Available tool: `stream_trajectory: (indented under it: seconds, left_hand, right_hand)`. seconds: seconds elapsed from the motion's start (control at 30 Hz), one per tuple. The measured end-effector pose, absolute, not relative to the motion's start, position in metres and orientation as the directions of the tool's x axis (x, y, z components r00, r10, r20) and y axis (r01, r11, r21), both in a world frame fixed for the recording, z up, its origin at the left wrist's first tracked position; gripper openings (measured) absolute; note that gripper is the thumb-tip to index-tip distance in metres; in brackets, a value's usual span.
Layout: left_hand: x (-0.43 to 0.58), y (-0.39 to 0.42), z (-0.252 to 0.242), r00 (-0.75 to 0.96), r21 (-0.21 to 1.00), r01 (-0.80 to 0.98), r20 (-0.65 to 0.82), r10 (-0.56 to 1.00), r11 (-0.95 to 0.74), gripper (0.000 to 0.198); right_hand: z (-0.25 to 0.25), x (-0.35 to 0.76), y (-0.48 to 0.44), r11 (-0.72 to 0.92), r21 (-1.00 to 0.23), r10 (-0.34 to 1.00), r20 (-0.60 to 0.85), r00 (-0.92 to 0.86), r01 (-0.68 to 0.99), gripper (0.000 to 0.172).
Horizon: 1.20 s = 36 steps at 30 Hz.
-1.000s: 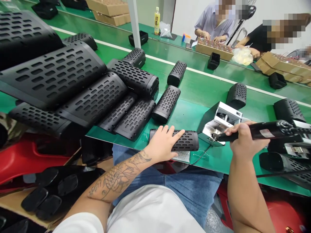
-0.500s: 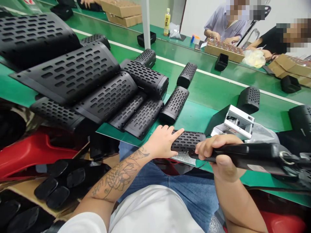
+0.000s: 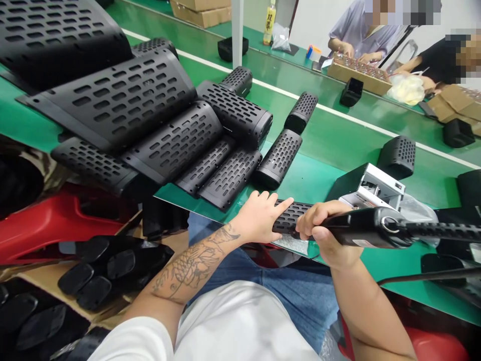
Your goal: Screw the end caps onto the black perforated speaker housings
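Note:
My left hand (image 3: 260, 216) lies over the left end of a black slotted housing (image 3: 290, 215), thumb and fingers gripping it at the bench's near edge. In my right hand (image 3: 332, 235) is a black electric screwdriver (image 3: 363, 226), held nearly level with its cord end to the right. The screwdriver's tip is hidden behind my right fingers, at the right end of the housing. Clear plastic wrap (image 3: 295, 244) shows under the housing. Just beyond my right hand stands a black and white metal box (image 3: 381, 188) with an open front.
Several slotted housings (image 3: 124, 103) are piled at the left, and more stand on the green belt (image 3: 338, 138). Below left, a carton (image 3: 41, 283) holds black parts. Across the belt, two people work by cardboard trays (image 3: 358, 75). A cable (image 3: 432, 276) runs at right.
My right hand and the screwdriver have moved left, closer to my left hand. The screwdriver's cord end has swung left. My left hand keeps its grip on the housing; the view has shifted slightly.

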<state>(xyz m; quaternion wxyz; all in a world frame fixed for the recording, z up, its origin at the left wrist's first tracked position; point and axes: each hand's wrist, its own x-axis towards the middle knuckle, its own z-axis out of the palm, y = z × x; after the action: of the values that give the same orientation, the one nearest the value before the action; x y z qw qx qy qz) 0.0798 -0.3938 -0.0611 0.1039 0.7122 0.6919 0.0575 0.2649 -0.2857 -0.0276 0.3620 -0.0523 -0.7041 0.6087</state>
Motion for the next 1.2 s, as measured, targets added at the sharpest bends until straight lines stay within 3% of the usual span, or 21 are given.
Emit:
stream_trajectory:
  seconds: [0.27, 0.43, 0.53, 0.6, 0.7, 0.8, 0.93, 1.1, 1.2]
  left_hand:
    - [0.08, -0.393, -0.061, 0.027, 0.238, 0.971, -0.063, 0.998, -0.012, 0.103]
    - [0.079, -0.395, -0.064, 0.024, 0.232, 0.973, -0.039, 0.999, -0.014, 0.101]
    - [0.078, -0.396, -0.066, 0.017, 0.224, 0.975, -0.042, 0.999, -0.008, 0.106]
    - [0.078, -0.395, -0.067, 0.024, 0.215, 0.976, -0.043, 0.999, -0.014, 0.108]
    - [0.081, -0.394, -0.067, 0.022, 0.203, 0.979, -0.046, 0.999, -0.012, 0.106]
    - [0.087, -0.393, -0.068, 0.01, 0.2, 0.98, -0.048, 0.999, -0.001, 0.108]
    - [0.09, -0.397, -0.073, 0.043, 0.215, 0.976, 0.017, 0.999, -0.046, 0.104]
    - [0.074, -0.418, -0.096, 0.053, 0.373, 0.916, 0.249, 0.967, -0.146, 0.079]
    - [0.062, -0.433, -0.125, -0.047, 0.498, 0.855, 0.351, 0.935, -0.144, 0.092]
  right_hand:
    - [-0.037, 0.269, -0.28, 0.21, -0.907, 0.42, 0.42, -0.804, -0.365, 0.012]
    - [-0.026, 0.266, -0.29, 0.22, -0.934, 0.557, 0.357, -0.749, -0.281, 0.018]
    - [-0.003, 0.274, -0.287, 0.218, -0.908, 0.71, 0.399, -0.58, -0.357, 0.019]
    - [0.015, 0.284, -0.274, 0.306, -0.865, 0.799, 0.46, -0.387, -0.398, 0.017]
    - [0.027, 0.302, -0.24, 0.517, -0.827, 0.853, 0.521, 0.044, -0.222, 0.009]
    - [0.013, 0.318, -0.203, 0.539, -0.841, 0.813, 0.506, 0.29, -0.043, 0.012]
    - [-0.017, 0.332, -0.184, 0.539, -0.839, 0.828, 0.513, 0.227, -0.067, 0.015]
    - [-0.016, 0.337, -0.206, 0.498, -0.866, 0.861, 0.487, 0.146, -0.05, 0.026]
    - [0.001, 0.341, -0.224, 0.509, -0.852, 0.86, 0.498, 0.112, -0.118, 0.015]
